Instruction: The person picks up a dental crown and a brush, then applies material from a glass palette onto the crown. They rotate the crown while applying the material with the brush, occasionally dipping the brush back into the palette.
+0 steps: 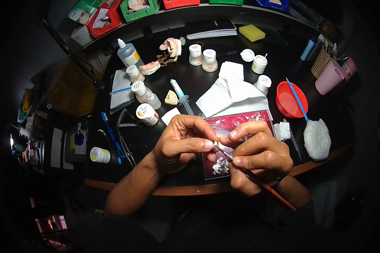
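My left hand (177, 141) is closed, with thumb and forefinger pinching a small whitish piece (215, 144) that looks like a dental crown; the fingers cover most of it. In my right hand (264, 158) is a fine paintbrush (271, 192) with a brown wooden handle, its tip at the small piece. Both hands are above a dark red board (210, 172) with white scraps (220, 167) on it. A crumpled white paper towel (217, 98) lies just behind.
White jars (147, 114) and a clear bottle (129, 53) stand left, near a dental model (171, 47) and syringe (180, 93). On the right are a red bowl (284, 109) with a blue stick, a white cloth-like bundle (317, 141) and a pink cup (329, 79). A yellow sponge (252, 33) lies behind.
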Motion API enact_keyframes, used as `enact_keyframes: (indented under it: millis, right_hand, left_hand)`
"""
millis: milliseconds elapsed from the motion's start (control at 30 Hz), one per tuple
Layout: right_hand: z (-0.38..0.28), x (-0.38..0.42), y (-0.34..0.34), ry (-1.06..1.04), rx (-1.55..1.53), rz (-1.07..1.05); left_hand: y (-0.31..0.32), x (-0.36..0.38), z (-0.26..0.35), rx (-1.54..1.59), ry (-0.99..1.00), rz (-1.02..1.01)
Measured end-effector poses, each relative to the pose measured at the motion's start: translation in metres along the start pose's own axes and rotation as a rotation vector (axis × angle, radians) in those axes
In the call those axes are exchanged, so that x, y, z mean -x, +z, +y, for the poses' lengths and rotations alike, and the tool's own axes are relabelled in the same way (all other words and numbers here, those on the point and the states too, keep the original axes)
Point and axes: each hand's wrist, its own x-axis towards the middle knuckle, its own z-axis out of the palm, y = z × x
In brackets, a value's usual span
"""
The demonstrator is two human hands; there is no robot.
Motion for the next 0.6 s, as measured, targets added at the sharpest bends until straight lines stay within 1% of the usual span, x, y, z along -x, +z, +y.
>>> enact_keyframes:
  millis: [433,533,600]
  right_hand:
    - [0.0001,0.0002,-0.0004,-0.004,-0.010,0.000]
    - [0.0035,-0.0003,-0.0038,-0.055,0.027,-0.060]
    - [-0.0002,-0.0009,-0.0016,-0.016,0.008,-0.027]
  left_hand:
    - [-0.0016,-0.0002,-0.0009,0.009,0.003,-0.016]
    - [-0.0008,0.0000,-0.0002,0.010,0.004,-0.013]
    - [-0.0002,-0.0003,0.0001,0.008,0.003,-0.010]
